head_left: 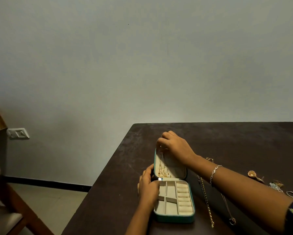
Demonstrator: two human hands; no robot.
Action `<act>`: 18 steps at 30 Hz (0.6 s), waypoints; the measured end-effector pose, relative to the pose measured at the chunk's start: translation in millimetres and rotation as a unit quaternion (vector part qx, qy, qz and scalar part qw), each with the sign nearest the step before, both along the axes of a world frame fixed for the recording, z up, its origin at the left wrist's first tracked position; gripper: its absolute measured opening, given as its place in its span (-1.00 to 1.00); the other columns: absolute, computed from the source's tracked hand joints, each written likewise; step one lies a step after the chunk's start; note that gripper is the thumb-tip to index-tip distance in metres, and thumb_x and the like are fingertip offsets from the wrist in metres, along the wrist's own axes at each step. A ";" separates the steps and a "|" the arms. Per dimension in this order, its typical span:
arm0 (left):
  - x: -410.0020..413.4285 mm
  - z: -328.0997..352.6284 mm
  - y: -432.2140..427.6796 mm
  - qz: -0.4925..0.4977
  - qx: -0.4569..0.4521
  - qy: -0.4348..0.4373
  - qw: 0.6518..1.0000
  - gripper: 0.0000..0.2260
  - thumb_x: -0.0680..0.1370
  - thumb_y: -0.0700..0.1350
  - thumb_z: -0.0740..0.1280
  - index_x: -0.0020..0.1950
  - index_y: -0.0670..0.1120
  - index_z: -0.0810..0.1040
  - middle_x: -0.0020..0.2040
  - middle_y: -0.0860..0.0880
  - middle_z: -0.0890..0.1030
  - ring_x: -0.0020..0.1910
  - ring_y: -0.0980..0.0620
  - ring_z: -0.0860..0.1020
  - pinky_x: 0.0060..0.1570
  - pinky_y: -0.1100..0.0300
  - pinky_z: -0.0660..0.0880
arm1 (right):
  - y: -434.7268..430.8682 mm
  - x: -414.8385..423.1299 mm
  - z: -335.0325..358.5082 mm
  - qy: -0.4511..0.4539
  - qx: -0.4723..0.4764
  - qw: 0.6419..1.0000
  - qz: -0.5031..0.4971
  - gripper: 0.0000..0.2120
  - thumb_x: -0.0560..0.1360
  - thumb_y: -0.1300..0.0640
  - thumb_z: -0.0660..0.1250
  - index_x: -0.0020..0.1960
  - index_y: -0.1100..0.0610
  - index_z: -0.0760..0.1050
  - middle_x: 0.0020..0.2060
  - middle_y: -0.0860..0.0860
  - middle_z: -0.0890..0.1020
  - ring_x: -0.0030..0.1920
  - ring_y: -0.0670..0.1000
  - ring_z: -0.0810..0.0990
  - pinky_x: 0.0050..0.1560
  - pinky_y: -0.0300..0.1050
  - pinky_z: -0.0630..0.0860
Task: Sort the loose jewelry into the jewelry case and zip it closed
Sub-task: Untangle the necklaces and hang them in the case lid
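Step in hand: hanging the gold necklace (pixel 162 168) inside the raised lid (pixel 173 161) of the jewelry case (pixel 174 217), which lies open on the desk (pixel 244 141).
Right hand (pixel 174 145): fingers bunched at the lid's top edge, apparently pinching the necklace's upper end.
Left hand (pixel 148 185): fingers curled round the case's left side, by the hinge.
Outstanding: gold chain (pixel 207 204), silver chain (pixel 227 207), ring (pixel 292 194) loose on the desk, right of the case.
Next move, judged: secure the necklace, release it, then fetch a chain.
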State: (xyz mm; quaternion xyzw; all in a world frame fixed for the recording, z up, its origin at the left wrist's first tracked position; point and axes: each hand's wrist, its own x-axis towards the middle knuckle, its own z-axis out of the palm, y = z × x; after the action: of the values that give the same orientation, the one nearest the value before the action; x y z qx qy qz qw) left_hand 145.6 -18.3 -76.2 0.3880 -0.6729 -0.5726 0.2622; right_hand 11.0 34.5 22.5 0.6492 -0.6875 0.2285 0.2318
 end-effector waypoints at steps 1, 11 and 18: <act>0.2 0.9 0.6 0.004 0.000 0.000 1.000 -0.49 0.19 -0.06 0.29 -0.03 0.51 0.40 0.12 0.06 0.55 0.11 -0.08 0.52 0.13 -0.23 0.46 | -0.3 -0.3 0.3 -0.010 0.000 1.000 0.000 -0.83 0.32 0.22 0.46 -0.11 0.13 0.54 -0.20 0.10 0.54 -0.17 0.11 0.51 -0.45 -0.11 0.37; 1.1 3.9 3.9 0.003 0.004 0.019 1.000 -0.46 0.20 -0.10 0.29 0.04 0.45 0.42 0.14 0.02 0.54 0.14 -0.17 0.51 0.12 -0.29 0.45 | 15.9 0.3 12.9 -0.075 0.013 0.997 0.028 -0.86 0.41 0.29 0.38 -0.04 0.18 0.59 -0.09 0.12 0.55 -0.05 0.10 0.48 -0.21 0.00 0.48; 3.3 9.4 7.7 -0.007 -0.032 0.005 0.999 -0.46 0.22 -0.07 0.27 0.14 0.35 0.43 0.17 0.03 0.55 0.13 -0.19 0.52 0.13 -0.25 0.45 | 90.3 -4.7 24.1 -0.124 -0.015 0.991 0.038 -0.88 0.39 0.31 0.40 -0.11 0.15 0.59 -0.19 -0.03 0.57 -0.20 -0.13 0.48 -0.24 -0.20 0.49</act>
State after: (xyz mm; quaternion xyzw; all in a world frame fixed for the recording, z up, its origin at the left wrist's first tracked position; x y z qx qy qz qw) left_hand 148.8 -10.6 -66.9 0.3715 -0.6927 -0.5543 0.2737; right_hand 6.3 124.8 46.5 0.6378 -0.6825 0.3257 0.1457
